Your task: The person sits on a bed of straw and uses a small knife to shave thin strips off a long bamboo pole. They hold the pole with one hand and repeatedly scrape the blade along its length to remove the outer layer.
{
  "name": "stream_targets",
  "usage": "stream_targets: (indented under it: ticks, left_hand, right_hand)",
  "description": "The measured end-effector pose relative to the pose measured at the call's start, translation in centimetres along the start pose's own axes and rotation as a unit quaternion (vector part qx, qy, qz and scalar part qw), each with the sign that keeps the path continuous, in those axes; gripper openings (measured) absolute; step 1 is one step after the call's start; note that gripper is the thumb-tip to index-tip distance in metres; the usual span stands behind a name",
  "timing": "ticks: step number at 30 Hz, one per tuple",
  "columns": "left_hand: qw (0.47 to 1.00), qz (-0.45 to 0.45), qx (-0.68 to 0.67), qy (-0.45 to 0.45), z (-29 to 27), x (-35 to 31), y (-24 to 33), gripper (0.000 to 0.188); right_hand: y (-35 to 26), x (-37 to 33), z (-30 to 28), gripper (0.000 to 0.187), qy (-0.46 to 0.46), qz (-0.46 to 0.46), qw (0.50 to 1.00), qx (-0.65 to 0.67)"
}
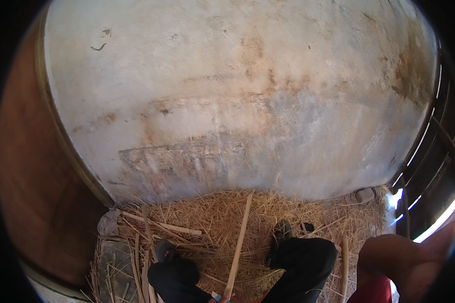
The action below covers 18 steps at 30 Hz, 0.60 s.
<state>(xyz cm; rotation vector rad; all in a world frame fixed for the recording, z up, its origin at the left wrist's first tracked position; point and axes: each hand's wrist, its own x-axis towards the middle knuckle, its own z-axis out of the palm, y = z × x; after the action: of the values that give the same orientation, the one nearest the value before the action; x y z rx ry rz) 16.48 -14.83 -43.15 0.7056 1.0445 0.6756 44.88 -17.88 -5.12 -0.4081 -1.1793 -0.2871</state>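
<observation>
A long pale strip of split wood or bamboo (241,240) slants up from the lower edge between my knees, its far end over the straw near the wall. Fingers of what looks like my left hand (223,299) close round its near end, mostly cut off by the frame. Something small and light blue (215,296) shows against those fingers; I cannot make out what it is. Only a sliver of skin just right of there may belong to my right hand, and its fingers are hidden.
Straw (212,202) covers the ground before a stained pale wall (227,101). My dark-trousered knees (303,262) flank the strip. More sticks (182,229) lie left, by a grey stone block (117,267). At right another person's bare limb (394,257) and red clothing show, beside slatted boards (435,166).
</observation>
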Motion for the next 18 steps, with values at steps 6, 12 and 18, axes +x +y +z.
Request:
stream_targets:
  ticks: [6, 12, 18]
  left_hand:
    - [1.000, -0.003, -0.009, 0.012, -0.2, -0.7, 0.0, 0.047]
    - [0.999, -0.018, 0.000, 0.036, -1.1, -1.5, -0.6, 0.048]
    - [0.998, -0.028, 0.005, 0.058, -1.0, -2.3, -2.4, 0.049]
  right_hand:
    - [0.4, -0.3, 0.8, 0.045, -0.002, 0.005, 1.000, 0.009]
    - [0.5, -1.4, 1.1, 0.044, 0.004, 0.014, 0.999, 0.031]
    - [0.7, -1.2, 1.5, 0.042, 0.005, 0.014, 1.000, 0.016]
